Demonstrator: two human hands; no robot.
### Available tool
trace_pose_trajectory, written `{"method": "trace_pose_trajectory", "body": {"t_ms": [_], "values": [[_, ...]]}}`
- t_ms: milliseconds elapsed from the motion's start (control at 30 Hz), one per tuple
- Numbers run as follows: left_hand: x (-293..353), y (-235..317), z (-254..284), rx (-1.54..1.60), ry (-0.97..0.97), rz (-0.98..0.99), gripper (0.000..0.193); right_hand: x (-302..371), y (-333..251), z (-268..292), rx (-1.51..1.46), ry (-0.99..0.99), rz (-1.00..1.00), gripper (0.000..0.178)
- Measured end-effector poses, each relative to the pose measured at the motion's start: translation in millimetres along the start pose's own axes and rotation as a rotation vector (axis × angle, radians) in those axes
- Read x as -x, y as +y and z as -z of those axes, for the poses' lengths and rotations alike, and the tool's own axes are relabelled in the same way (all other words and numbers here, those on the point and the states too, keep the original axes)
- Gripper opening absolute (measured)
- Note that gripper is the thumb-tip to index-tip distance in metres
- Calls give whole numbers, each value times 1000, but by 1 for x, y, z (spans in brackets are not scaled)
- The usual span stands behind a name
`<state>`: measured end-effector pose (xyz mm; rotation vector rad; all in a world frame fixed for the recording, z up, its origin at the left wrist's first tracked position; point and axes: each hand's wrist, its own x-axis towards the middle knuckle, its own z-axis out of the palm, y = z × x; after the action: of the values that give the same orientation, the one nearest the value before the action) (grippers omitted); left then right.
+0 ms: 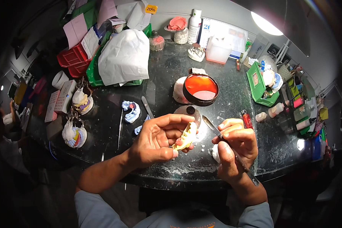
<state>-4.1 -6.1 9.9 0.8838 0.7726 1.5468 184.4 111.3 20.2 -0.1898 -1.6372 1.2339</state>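
My left hand (152, 140) holds a yellow dental cast (187, 137) between thumb and fingers, with a patch of pink on its lower part. In my right hand (237, 146) is a wax knife (209, 124), gripped like a pen, its blade up and left, just right of the cast and apart from it. Behind the cast stands a clear glass burner with a black cap (190, 110). Farther back, a round pan of red wax (201, 88) sits tilted. Left of my left hand lie a blue dental impression (131, 112), a metal spatula (147, 107) and a thin metal instrument (120, 129).
Two articulators with casts (82, 102) stand at the left. White paper (124, 57) covers a green crate at the back left. On the right are a red lighter (247, 119), a green box (260, 85) and small bottles. A lamp (268, 22) hangs overhead.
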Motion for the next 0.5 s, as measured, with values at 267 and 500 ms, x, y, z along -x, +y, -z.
{"method": "trace_pose_trajectory", "body": {"t_ms": [267,500], "values": [[-1,1,0,56,-8,84,83,-5,15,1,81,33,-61,10],[0,3,-1,69,-25,77,83,-5,19,-1,95,27,-127,8]]}}
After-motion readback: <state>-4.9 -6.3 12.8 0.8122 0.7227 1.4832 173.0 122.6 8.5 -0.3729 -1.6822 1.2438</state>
